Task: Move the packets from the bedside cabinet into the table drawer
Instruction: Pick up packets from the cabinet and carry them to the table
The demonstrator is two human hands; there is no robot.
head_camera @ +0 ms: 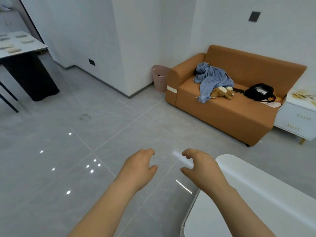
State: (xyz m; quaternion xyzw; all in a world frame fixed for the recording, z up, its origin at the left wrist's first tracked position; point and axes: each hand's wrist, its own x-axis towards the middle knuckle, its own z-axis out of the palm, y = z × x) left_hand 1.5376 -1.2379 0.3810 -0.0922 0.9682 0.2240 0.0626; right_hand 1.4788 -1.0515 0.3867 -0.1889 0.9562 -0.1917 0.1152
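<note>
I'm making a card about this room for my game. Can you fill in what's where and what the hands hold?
left hand: holds nothing
right hand: holds nothing
bedside cabinet: white, far right, beside the sofa
packets: yellowish, on the cabinet top
sofa: orange, with blue cloth, plush toy, black bag

Two bare forearms reach out over the grey tiled floor (51,134), the left grip (140,165) and right grip (200,165) loosely curled and holding nothing. A white table (248,177) lies under the right forearm. Beyond stands an orange sofa (222,117). Just beside it, a white bedside cabinet (297,120) carries yellowish packets (301,95).
</note>
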